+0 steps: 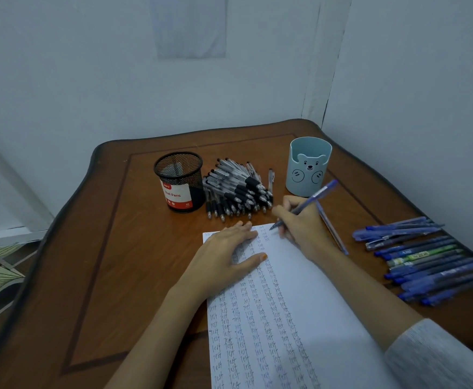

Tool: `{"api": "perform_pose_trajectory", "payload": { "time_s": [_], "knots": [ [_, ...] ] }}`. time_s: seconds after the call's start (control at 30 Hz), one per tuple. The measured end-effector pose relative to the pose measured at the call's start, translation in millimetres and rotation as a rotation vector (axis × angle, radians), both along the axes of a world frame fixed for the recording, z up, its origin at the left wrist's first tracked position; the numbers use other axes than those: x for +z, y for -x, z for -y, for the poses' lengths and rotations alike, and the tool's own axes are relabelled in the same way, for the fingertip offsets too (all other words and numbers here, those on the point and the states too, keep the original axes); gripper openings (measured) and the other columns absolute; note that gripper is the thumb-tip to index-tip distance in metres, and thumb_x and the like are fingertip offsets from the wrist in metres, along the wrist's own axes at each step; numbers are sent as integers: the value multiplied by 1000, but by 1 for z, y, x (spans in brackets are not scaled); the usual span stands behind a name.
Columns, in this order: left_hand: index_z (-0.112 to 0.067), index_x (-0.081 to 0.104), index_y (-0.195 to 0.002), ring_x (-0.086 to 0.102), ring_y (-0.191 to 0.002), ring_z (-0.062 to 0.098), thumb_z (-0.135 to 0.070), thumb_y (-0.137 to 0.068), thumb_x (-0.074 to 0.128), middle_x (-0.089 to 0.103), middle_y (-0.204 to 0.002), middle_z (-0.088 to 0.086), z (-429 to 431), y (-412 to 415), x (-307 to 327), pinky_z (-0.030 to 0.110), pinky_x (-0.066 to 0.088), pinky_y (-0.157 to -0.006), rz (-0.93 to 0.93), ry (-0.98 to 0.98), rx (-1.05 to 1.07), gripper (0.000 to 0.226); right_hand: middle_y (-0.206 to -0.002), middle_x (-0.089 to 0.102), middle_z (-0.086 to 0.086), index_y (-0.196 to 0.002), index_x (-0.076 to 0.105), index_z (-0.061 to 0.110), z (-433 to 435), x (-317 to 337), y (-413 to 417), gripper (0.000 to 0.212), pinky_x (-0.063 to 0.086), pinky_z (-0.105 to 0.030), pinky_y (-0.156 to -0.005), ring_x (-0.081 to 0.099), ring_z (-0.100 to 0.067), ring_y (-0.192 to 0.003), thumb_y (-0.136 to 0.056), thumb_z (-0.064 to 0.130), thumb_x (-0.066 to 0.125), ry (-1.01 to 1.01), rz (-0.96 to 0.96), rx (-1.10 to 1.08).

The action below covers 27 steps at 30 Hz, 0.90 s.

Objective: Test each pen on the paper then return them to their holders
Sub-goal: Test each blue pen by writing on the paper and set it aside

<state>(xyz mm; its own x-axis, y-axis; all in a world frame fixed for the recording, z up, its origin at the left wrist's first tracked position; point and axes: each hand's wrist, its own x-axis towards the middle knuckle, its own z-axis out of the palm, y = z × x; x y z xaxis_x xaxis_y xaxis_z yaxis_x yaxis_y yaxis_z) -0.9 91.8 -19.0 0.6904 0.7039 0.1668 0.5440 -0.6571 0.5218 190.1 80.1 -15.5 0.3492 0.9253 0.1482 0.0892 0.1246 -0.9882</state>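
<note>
A: The right hand (300, 223) pinches a pen (314, 195), its tip at the far edge of the paper (314, 290), mid-desk.
B: The left hand (229, 254) lies flat on it; light, short strokes should suffice.

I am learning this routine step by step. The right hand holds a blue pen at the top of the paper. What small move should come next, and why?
Probably write one short test word there. The right hand grips the blue pen with its tip at the top edge of the paper, beside the filled columns, and the left hand lies flat on the sheet.
</note>
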Motion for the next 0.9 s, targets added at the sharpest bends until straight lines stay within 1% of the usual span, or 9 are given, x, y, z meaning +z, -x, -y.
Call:
{"api": "perform_pose_trajectory", "payload": {
  "time_s": [0.1,0.23,0.3,0.4,0.5,0.57,0.67,0.73,0.9],
  "knots": [
    [-27,47,-139,24,-139,-3,-56,-88,54,35,-150,-13,0,0,0,28,23,-117,4,4,0,59,-48,48,-4,-62,45,8,3,6,-5,35,21,-16,-32,33,-10,-30,-96,11,54,16,-202,17],
    [-27,47,-139,25,-138,-3,-55,-88,55,35,-150,-13,0,0,0,24,22,-115,9,1,-2,59,-43,40,3,-90,47,15,2,5,-2,32,24,-18,-35,31,-9,-35,-102,42,36,12,-190,-32],
    [-27,47,-139,25,-138,-4,-55,-88,55,35,-150,-14,-1,0,-1,23,22,-115,9,1,1,59,-42,39,2,-91,50,14,4,4,-1,34,24,-18,-35,31,-9,-34,-103,40,32,-32,-142,-69],
    [-27,48,-138,25,-138,-4,-56,-87,55,35,-150,-14,-1,0,-1,24,23,-115,15,3,2,60,-42,40,-3,-88,59,9,6,5,-1,32,24,-19,-35,30,-11,-33,-103,31,40,-65,-69,-94],
    [-27,49,-137,26,-137,-5,-58,-86,55,37,-149,-14,-2,1,-2,25,25,-115,25,3,3,60,-40,42,0,-102,62,12,7,5,-2,20,25,-20,-34,32,-11,-32,-100,27,50,-73,-41,-107],
    [-28,50,-137,27,-136,-5,-58,-85,56,38,-148,-15,-2,1,-2,25,26,-114,30,6,7,60,-41,48,1,-109,61,14,7,5,-2,17,31,-22,-36,37,-11,-33,-98,24,54,-75,-20,-122],
    [-28,53,-134,29,-135,-6,-57,-84,59,40,-147,-15,-2,0,-2,21,25,-112,56,11,19,59,-46,58,0,-98,58,16,9,5,-2,3,44,-22,-50,47,-13,-42,-96,18,58,-83,14,-134],
    [-27,55,-133,31,-134,-7,-56,-83,61,42,-146,-15,-2,0,-2,20,26,-111,73,18,27,58,-45,56,1,-94,55,17,11,5,-3,5,43,-21,-53,46,-14,-45,-95,15,58,-81,-8,-134],
    [-27,57,-131,33,-133,-7,-57,-81,63,45,-144,-14,-1,1,-1,25,30,-112,90,31,36,58,-42,50,-1,-91,56,13,17,6,-2,15,32,-23,-41,36,-15,-37,-93,27,62,-71,33,-124]
  ]
}}
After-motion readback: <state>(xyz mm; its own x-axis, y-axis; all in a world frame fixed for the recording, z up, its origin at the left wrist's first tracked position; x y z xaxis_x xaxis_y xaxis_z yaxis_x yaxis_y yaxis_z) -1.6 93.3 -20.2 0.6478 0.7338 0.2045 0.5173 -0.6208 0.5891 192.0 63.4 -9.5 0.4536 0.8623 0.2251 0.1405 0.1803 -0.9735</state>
